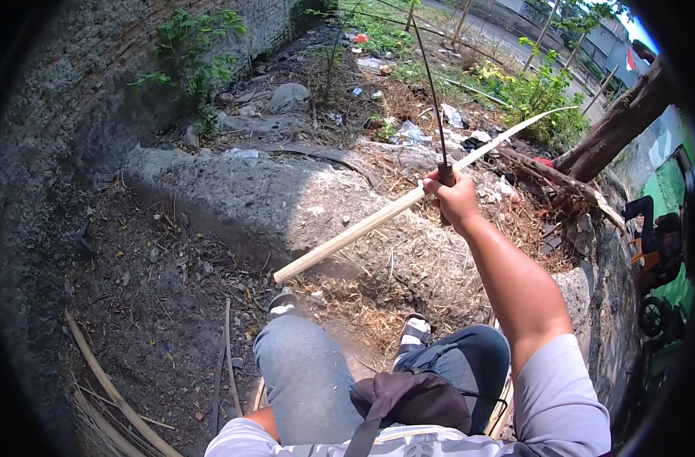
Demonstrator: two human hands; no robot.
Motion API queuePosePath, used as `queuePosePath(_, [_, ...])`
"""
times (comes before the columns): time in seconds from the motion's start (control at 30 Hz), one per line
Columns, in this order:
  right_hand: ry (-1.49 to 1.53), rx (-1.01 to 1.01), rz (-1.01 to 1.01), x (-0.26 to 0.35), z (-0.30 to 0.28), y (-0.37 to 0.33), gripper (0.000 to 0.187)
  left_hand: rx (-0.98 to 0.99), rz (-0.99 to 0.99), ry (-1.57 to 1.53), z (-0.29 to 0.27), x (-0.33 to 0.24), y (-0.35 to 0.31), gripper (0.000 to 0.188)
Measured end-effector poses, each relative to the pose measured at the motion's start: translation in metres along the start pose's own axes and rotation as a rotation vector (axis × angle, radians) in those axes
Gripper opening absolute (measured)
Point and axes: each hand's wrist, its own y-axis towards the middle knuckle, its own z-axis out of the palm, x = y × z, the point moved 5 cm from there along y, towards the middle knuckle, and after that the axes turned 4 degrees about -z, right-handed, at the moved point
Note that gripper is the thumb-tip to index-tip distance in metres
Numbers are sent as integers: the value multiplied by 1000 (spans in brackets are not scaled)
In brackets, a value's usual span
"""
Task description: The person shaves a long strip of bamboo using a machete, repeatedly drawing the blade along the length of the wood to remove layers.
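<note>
My right hand point(454, 199) is closed round the dark handle point(446, 174) of a long knife. Its narrow dark blade point(433, 84) points up and away from me, seen nearly edge-on. A long pale strip of split bamboo or wood point(347, 238) slants from near my left knee up to the far right, tapering to a thin bent tip. It passes right at my right hand; whether the fingers also grip it, I cannot tell. Only a bit of my left arm point(264, 421) shows beside my left thigh, and the left hand is out of sight.
A rough wall point(66, 114) rises at the left. Ahead lies a stone ledge point(241, 186), with litter and plants beyond. A leaning tree trunk point(618, 126) stands at the right. Long cut strips point(108, 373) lie at lower left. A dark bag point(416, 400) rests on my lap.
</note>
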Motion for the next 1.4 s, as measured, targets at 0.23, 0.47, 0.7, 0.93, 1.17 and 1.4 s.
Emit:
queuePosePath(0.23, [48, 73, 9, -2, -25, -30, 13, -27, 29, 67, -21, -4, -12, 33])
queuePosePath(0.47, [77, -12, -166, 4, -52, -99, 13, -158, 104, 244, -107, -15, -46, 32])
queuePosePath(0.7, [-157, -135, -419, 33, -47, -92, 12, -935, 775, 506, -319, -136, -82, 9])
queuePosePath(0.93, [127, -39, -251, 29, 4, -36, 16, -756, 1390, 1392, -77, -317, -109, 75])
queuePosePath(1.17, [293, -8, -27, 24, 21, -16, 18, -396, 992, 1697, -30, -370, -50, 40])
queuePosePath(1.4, [276, -29, -47, 44, 12, -49, 36, -515, 977, 1589, -25, -335, -85, 22])
